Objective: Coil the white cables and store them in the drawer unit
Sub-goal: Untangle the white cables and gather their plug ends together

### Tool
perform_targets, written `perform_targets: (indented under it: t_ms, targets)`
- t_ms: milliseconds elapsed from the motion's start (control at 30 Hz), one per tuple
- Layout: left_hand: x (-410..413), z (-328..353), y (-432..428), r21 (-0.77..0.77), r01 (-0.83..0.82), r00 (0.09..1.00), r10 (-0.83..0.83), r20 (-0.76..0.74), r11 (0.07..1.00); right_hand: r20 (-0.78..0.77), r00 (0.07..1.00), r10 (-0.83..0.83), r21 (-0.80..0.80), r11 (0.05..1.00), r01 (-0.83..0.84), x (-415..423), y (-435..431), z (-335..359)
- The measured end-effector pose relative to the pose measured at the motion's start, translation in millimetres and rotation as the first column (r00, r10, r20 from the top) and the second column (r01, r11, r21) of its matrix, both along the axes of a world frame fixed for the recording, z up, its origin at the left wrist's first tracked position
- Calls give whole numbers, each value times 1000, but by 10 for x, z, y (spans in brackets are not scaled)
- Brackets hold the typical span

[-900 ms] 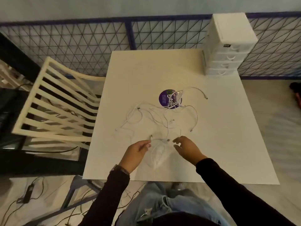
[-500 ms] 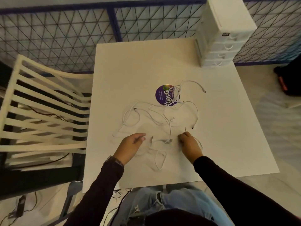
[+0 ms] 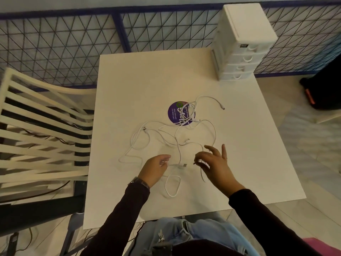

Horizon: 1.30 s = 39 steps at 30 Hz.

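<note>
White cable [image 3: 173, 187] pinched in left hand's [image 3: 154, 169] curled fingers [image 3: 163, 160].

We find the cables [image 3: 178, 148] sprawled across the middle of the bench [image 3: 147, 80], partly over a sticker [image 3: 173, 113], the drawer unit [image 3: 239, 52] at its far right corner, a chair [image 3: 42, 137] to its left.

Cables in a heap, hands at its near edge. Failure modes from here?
1. The tangled white cables cross in several loops; pulling the strand that the right hand seems to pinch may tighten a knot.
2. The white plastic drawer unit stands at the far right corner of the white square table, all drawers shut; freeing a hand to open one may let a coil spring apart.
</note>
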<state>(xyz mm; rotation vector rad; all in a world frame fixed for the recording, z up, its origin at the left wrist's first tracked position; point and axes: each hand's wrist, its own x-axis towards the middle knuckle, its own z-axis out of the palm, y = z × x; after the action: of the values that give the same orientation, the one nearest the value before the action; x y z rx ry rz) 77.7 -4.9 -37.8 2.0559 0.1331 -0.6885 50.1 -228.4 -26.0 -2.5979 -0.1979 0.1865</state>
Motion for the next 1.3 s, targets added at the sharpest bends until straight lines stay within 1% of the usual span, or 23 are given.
perform_targets:
  t_ms: [33, 67, 100, 133, 167, 200, 233, 267, 300, 333, 367, 467, 533, 600, 700, 767, 833, 967, 1033, 1100, 1167, 1267, 1300]
  targets:
    - [10, -25, -48, 28, 18, 1000, -18, 3, 999, -42, 996, -83, 164, 982, 89, 6, -24, 128]
    - [22, -53, -98, 65, 42, 999, -43, 9, 997, -117, 979, -168, 366, 909, 199, 24, -41, 280]
    - [36, -83, -146, 105, 72, 997, -74, 22, 992, -224, 945, -240, 572, 753, 326, 57, -56, 441]
    - [47, -118, -190, 139, 104, 993, -109, 35, 985, -342, 898, -277, 726, 528, 440, 95, -72, 581]
    - [54, -154, -241, 163, 131, 989, -140, 47, 978, -449, 852, -268, 796, 315, 518, 141, -110, 686]
    - [56, -195, -293, 180, 156, 984, -168, 57, 971, -518, 823, -234, 813, 162, 559, 179, -159, 776]
    - [59, -237, -346, 200, 177, 978, -194, 70, 964, -550, 811, -198, 817, 75, 572, 209, -217, 853]
    - [67, -282, -399, 221, 193, 973, -215, 82, 956, -558, 812, -169, 821, 27, 570, 234, -265, 930]
    - [72, -332, -445, 240, 206, 968, -233, 92, 949, -560, 816, -145, 824, 3, 566, 247, -297, 990]
    - [79, -376, -498, 259, 223, 962, -254, 96, 940, -556, 821, -130, 828, 4, 561, 252, -323, 1050]
    - [83, -419, -546, 285, 241, 956, -278, 96, 928, -540, 832, -130, 834, 47, 549, 243, -357, 1093]
    - [93, -552, -626, 439, 278, 930, -353, 100, 854, -412, 904, -118, 863, 268, 428, 188, -479, 1224]
    - [89, -607, -645, 514, 274, 918, -381, 113, 813, -361, 931, -50, 878, 319, 357, 143, -577, 1299]
    - [93, -619, -662, 514, 210, 934, -326, 146, 832, -347, 938, 5, 883, 337, 325, 111, -672, 1360]
    - [122, -536, -675, 406, -28, 973, -69, 222, 913, -355, 935, -23, 858, 389, 335, 127, -788, 1357]
    - [147, -380, -654, 285, -241, 952, 169, 255, 928, -369, 923, -109, 849, 364, 383, 160, -829, 1284]
    - [176, -128, -646, 104, -401, 895, 366, 255, 910, -388, 908, -159, 856, 305, 419, 198, -848, 1262]
    - [214, 544, -664, -188, -551, 761, 582, 287, 813, -423, 893, -152, 859, 246, 449, 272, -800, 1184]
    - [220, 863, -670, -335, -575, 679, 664, 315, 747, -462, 879, -119, 857, 196, 477, 303, -736, 1153]
    - [228, 1096, -653, -446, -567, 633, 713, 301, 692, -480, 873, -85, 860, 151, 487, 336, -662, 1131]
    - [239, 1212, -626, -481, -569, 621, 732, 280, 667, -488, 871, -53, 859, 144, 490, 372, -603, 1115]
    - [195, 1289, -592, -523, -625, 582, 793, 182, 579, -487, 873, -34, 857, 172, 485, 395, -511, 1150]
    - [171, 1299, -588, -527, -631, 582, 796, 166, 570, -481, 876, -41, 859, 179, 480, 398, -492, 1159]
